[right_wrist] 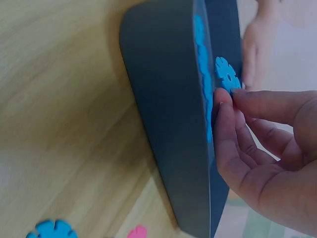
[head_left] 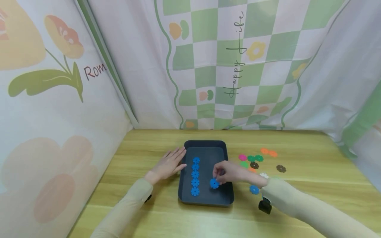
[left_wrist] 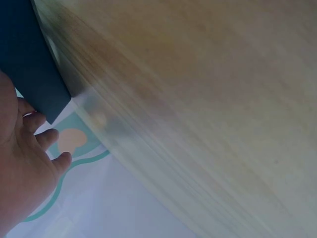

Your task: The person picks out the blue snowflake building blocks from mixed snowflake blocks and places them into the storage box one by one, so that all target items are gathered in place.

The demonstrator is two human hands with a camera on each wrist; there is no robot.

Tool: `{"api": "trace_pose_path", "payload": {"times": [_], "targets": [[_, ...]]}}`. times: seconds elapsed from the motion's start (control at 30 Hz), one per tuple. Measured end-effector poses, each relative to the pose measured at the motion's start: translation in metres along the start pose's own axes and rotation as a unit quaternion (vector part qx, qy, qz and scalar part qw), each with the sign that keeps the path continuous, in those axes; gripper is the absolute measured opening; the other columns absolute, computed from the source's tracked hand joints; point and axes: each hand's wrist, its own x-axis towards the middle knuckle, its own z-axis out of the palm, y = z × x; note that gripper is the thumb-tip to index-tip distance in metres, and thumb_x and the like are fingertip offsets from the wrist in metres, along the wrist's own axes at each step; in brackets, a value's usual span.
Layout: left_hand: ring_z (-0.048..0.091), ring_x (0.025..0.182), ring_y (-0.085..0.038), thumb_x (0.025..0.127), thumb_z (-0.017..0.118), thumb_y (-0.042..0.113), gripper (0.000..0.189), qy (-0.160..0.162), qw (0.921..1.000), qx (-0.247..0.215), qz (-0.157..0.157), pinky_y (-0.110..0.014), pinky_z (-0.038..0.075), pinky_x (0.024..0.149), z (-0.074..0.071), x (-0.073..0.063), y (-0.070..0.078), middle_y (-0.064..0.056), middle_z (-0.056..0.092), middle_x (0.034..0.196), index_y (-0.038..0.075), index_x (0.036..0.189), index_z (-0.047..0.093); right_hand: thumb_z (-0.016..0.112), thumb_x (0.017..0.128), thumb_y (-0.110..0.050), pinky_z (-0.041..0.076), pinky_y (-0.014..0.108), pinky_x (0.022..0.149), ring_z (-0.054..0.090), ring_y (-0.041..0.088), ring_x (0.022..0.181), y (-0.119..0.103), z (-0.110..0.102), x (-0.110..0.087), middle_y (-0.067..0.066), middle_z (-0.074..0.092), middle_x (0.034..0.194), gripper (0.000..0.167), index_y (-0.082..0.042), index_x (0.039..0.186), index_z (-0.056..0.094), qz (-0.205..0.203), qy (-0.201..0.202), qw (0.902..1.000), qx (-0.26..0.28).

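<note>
A dark grey tray [head_left: 205, 200] lies on the table, with a column of several blue notched discs [head_left: 195, 174] along its left side. Over the tray's right part, my right hand [head_left: 230, 171] pinches one more blue notched disc [head_left: 214, 183] between thumb and fingertips. That disc [right_wrist: 227, 74] also shows in the right wrist view, held by its edge. My left hand [head_left: 170, 164] lies at the tray's left edge with fingers extended, fingertips right at the rim. In the left wrist view its fingers [left_wrist: 48, 139] are spread beside the tray wall [left_wrist: 34, 59].
Right of the tray lie loose notched discs: pink [head_left: 242, 157], green [head_left: 259, 158], orange [head_left: 273, 153], dark brown [head_left: 281, 168], white [head_left: 263, 176] and blue [head_left: 254, 189]. My right forearm [head_left: 297, 200] passes over the table beside them. A printed curtain [head_left: 208, 72] hangs behind the table.
</note>
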Motion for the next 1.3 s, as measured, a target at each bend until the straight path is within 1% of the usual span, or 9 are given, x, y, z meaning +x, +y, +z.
{"api": "trace_pose_path", "payload": {"times": [0.1, 0.27, 0.37, 0.5, 0.6, 0.87, 1.2, 1.3], "targets": [[0.02, 0.155, -0.027, 0.106, 0.031, 0.054, 0.069, -0.002, 1.0, -0.004, 0.002, -0.052, 0.024, 0.124, -0.001, 0.0, 0.001, -0.004, 0.016, 0.168, 0.014, 0.16, 0.019, 0.067, 0.088, -0.001, 0.053, 0.02, 0.06, 0.063, 0.009, 0.066, -0.003, 0.007, 0.005, 0.002, 0.069, 0.076, 0.003, -0.004, 0.089, 0.066, 0.012, -0.011, 0.9998, -0.01], [0.02, 0.155, -0.026, 0.105, 0.03, 0.055, 0.069, -0.005, 1.0, -0.001, -0.002, -0.052, 0.024, 0.124, -0.002, 0.0, 0.001, -0.003, 0.016, 0.168, 0.014, 0.16, 0.018, 0.066, 0.09, 0.001, 0.054, 0.019, 0.06, 0.063, 0.009, 0.064, -0.004, 0.014, 0.009, 0.004, 0.069, 0.074, 0.007, -0.005, 0.086, 0.066, 0.01, -0.015, 0.9998, -0.008], [0.021, 0.155, -0.027, 0.105, 0.03, 0.055, 0.069, 0.0, 1.0, 0.0, -0.001, -0.052, 0.025, 0.124, -0.001, 0.0, 0.0, -0.003, 0.017, 0.168, 0.014, 0.16, 0.019, 0.066, 0.09, 0.001, 0.054, 0.019, 0.06, 0.063, 0.008, 0.063, -0.005, 0.017, 0.01, 0.004, 0.068, 0.074, 0.008, -0.005, 0.085, 0.066, 0.017, -0.019, 0.9997, -0.006], [0.022, 0.155, -0.027, 0.106, 0.031, 0.054, 0.068, 0.006, 1.0, -0.001, 0.002, -0.052, 0.025, 0.123, 0.0, 0.0, 0.0, -0.004, 0.018, 0.167, 0.013, 0.16, 0.02, 0.067, 0.089, 0.002, 0.053, 0.018, 0.058, 0.063, 0.008, 0.062, -0.005, 0.02, 0.011, 0.003, 0.067, 0.072, 0.007, -0.004, 0.085, 0.066, 0.016, -0.025, 0.9995, -0.011], [0.021, 0.155, -0.027, 0.106, 0.03, 0.054, 0.068, 0.006, 1.0, -0.001, 0.002, -0.052, 0.025, 0.124, 0.0, 0.0, -0.001, -0.004, 0.017, 0.168, 0.014, 0.16, 0.02, 0.068, 0.088, 0.003, 0.051, 0.018, 0.057, 0.062, 0.007, 0.061, -0.003, 0.022, 0.013, 0.002, 0.067, 0.069, 0.007, -0.003, 0.084, 0.066, 0.007, -0.026, 0.9995, -0.019], [0.02, 0.155, -0.027, 0.106, 0.03, 0.054, 0.068, 0.002, 1.0, -0.006, 0.001, -0.052, 0.024, 0.124, -0.001, 0.0, 0.0, -0.004, 0.016, 0.168, 0.013, 0.16, 0.019, 0.068, 0.087, 0.003, 0.051, 0.018, 0.057, 0.062, 0.008, 0.06, 0.0, 0.024, 0.013, 0.002, 0.068, 0.069, 0.009, -0.004, 0.083, 0.066, -0.005, -0.027, 0.9994, -0.019], [0.022, 0.154, -0.029, 0.106, 0.031, 0.053, 0.068, 0.002, 1.0, -0.008, 0.002, -0.052, 0.024, 0.124, -0.003, 0.0, 0.001, -0.005, 0.017, 0.168, 0.013, 0.16, 0.019, 0.07, 0.087, 0.001, 0.052, 0.017, 0.059, 0.063, 0.006, 0.062, -0.001, 0.022, 0.013, 0.002, 0.069, 0.072, 0.006, -0.005, 0.084, 0.069, 0.008, -0.021, 0.9993, -0.029], [0.021, 0.155, -0.029, 0.106, 0.031, 0.053, 0.068, 0.0, 0.9999, -0.01, 0.001, -0.052, 0.023, 0.124, -0.004, -0.001, 0.001, -0.005, 0.016, 0.168, 0.013, 0.16, 0.019, 0.07, 0.087, 0.001, 0.054, 0.018, 0.06, 0.064, 0.006, 0.064, -0.001, 0.019, 0.012, 0.002, 0.069, 0.074, 0.007, -0.006, 0.085, 0.07, 0.012, -0.016, 0.9996, -0.018]]}}
